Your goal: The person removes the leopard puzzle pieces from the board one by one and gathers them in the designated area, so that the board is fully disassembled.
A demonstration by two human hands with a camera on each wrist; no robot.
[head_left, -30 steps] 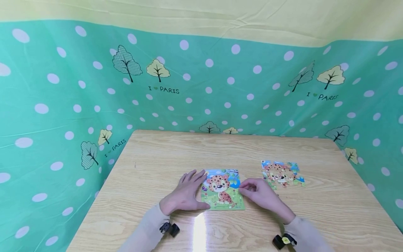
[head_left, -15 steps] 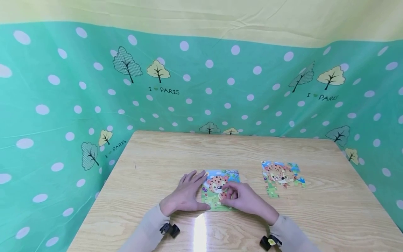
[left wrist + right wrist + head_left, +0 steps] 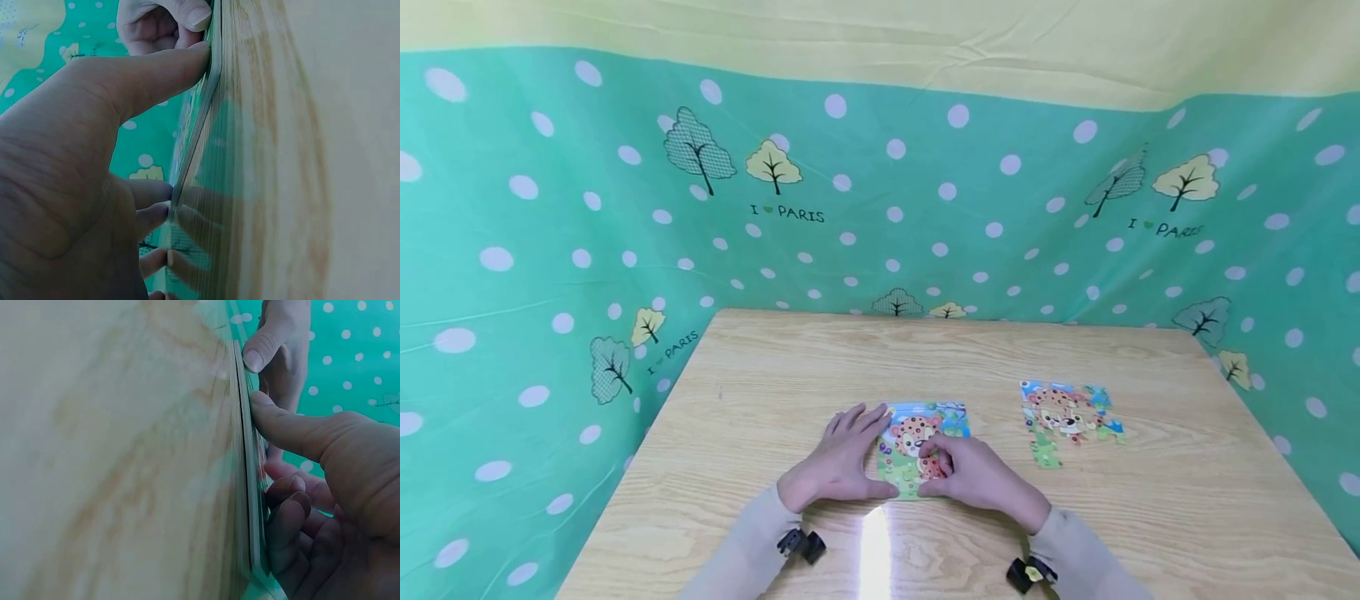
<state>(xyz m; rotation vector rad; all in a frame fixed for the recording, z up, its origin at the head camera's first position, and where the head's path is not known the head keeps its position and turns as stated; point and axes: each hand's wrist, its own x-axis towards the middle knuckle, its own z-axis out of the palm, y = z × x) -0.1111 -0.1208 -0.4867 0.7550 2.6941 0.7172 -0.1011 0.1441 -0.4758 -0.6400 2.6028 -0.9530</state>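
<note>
A square puzzle with a cartoon leopard lies flat in front of me. My left hand lies along its left side, fingers spread toward the far corner and the thumb at the near edge. My right hand covers the puzzle's right part. Its thumb tip touches the surface near the front edge, and the other fingers bend down onto the picture. A gap shows between thumb and index finger, with no loose piece visible there. The layered board edge shows in the right wrist view.
To the right on the wooden table lies a second leopard puzzle, made of joined pieces with an irregular lower right outline. A green dotted curtain hangs behind the table. A bright reflection crosses the near tabletop.
My right hand has moved left from the puzzle's right edge to over its picture, then slightly further left. My left hand has stayed in place.
</note>
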